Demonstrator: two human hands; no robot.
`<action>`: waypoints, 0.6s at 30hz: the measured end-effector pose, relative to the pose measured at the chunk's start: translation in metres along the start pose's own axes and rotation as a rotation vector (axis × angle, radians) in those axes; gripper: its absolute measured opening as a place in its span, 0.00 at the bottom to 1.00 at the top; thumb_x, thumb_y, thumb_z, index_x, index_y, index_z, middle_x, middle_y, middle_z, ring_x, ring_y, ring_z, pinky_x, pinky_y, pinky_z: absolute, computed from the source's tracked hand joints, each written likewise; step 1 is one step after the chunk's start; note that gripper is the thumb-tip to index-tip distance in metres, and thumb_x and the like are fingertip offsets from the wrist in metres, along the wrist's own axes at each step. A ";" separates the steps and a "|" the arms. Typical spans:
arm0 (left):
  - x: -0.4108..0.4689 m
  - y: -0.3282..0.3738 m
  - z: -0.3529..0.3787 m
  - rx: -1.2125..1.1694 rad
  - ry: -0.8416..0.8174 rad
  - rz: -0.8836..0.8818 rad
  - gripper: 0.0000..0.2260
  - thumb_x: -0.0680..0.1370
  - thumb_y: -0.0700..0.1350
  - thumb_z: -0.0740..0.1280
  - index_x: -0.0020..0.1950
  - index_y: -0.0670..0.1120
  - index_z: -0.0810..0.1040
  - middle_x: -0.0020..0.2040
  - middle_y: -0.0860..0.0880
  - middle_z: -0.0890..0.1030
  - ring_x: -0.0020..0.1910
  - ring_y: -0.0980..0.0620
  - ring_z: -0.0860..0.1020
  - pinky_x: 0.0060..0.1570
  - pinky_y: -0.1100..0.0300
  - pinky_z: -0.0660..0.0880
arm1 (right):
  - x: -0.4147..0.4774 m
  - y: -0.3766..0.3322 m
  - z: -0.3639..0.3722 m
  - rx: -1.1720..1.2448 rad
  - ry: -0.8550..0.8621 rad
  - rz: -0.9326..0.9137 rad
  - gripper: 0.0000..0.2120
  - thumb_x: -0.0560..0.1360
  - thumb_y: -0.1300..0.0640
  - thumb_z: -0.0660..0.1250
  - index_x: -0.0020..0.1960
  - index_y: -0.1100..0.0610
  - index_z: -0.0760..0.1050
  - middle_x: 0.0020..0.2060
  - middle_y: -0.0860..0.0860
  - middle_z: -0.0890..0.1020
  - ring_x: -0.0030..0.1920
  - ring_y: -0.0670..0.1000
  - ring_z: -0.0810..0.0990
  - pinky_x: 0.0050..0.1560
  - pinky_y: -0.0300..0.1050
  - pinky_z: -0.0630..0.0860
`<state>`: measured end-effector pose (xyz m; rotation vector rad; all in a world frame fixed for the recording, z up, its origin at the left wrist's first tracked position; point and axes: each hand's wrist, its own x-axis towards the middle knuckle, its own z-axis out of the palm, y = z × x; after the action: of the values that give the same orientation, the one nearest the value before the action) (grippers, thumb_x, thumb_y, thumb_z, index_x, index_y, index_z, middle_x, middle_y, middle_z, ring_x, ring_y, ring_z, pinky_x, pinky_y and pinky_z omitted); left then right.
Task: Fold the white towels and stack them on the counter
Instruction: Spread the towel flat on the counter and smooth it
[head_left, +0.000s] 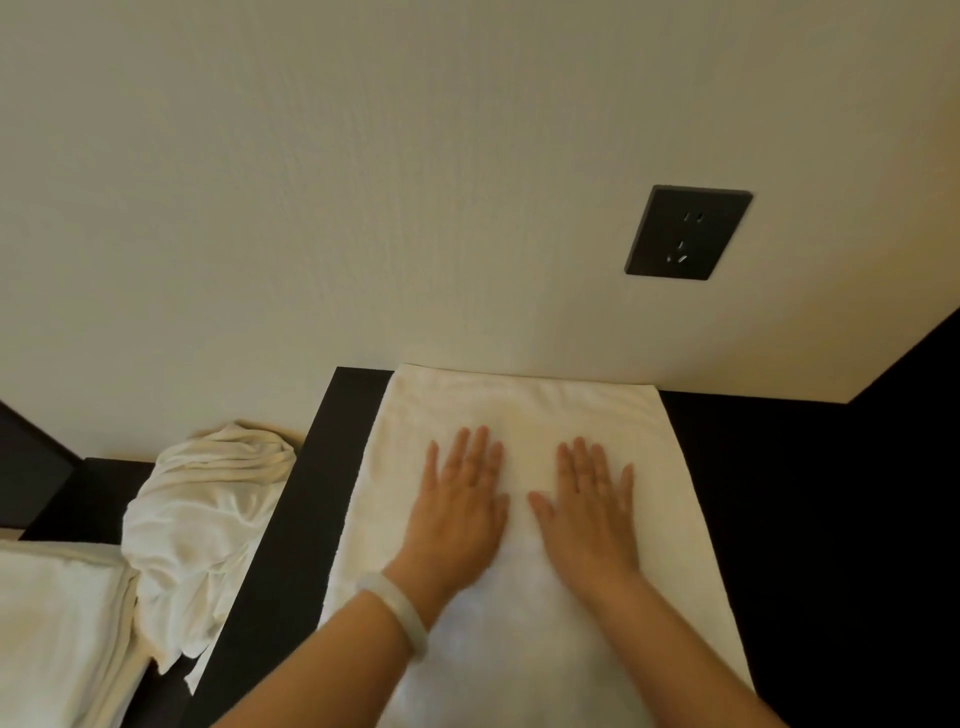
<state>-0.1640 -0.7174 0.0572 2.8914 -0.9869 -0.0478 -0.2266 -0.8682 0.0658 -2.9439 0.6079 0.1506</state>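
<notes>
Towel (519, 400) pressed flat under spread palms
It could be rucked between left hand (457, 512) and right hand (592, 517) by uneven sliding.

The flat towel (519, 410) is showing white terry cloth, matt and softly napped. The counter (779, 493) is reading dark, smooth and matt. The crumpled towel (208, 519) is creasing finely. The wall (363, 182) is presenting a matt, faintly grained finish. The socket plate (688, 232) is appearing dark, smooth plastic. The bracelet (400, 618) is looking pale and polished.
</notes>
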 end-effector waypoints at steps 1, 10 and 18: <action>-0.005 0.009 0.003 -0.027 -0.012 0.021 0.27 0.82 0.56 0.47 0.78 0.45 0.63 0.78 0.44 0.60 0.77 0.42 0.60 0.71 0.42 0.50 | -0.008 -0.006 0.008 0.017 0.004 -0.018 0.35 0.78 0.40 0.45 0.75 0.60 0.66 0.75 0.58 0.66 0.76 0.58 0.64 0.74 0.60 0.45; -0.022 0.000 -0.001 -0.032 -0.117 -0.086 0.39 0.69 0.67 0.20 0.78 0.53 0.31 0.78 0.48 0.31 0.77 0.44 0.32 0.75 0.41 0.36 | -0.080 0.082 -0.002 -0.114 -0.082 0.351 0.38 0.75 0.33 0.29 0.80 0.49 0.33 0.80 0.51 0.40 0.79 0.55 0.39 0.77 0.63 0.39; -0.104 0.066 0.015 -0.057 0.008 0.087 0.29 0.80 0.58 0.54 0.77 0.44 0.64 0.78 0.43 0.62 0.77 0.43 0.59 0.70 0.40 0.55 | -0.095 0.023 0.016 -0.004 0.110 -0.082 0.30 0.77 0.48 0.52 0.73 0.64 0.68 0.72 0.59 0.71 0.74 0.55 0.64 0.75 0.53 0.49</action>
<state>-0.2870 -0.7072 0.0484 2.7917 -1.0902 -0.0571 -0.3236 -0.8502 0.0590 -2.9906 0.5005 -0.0185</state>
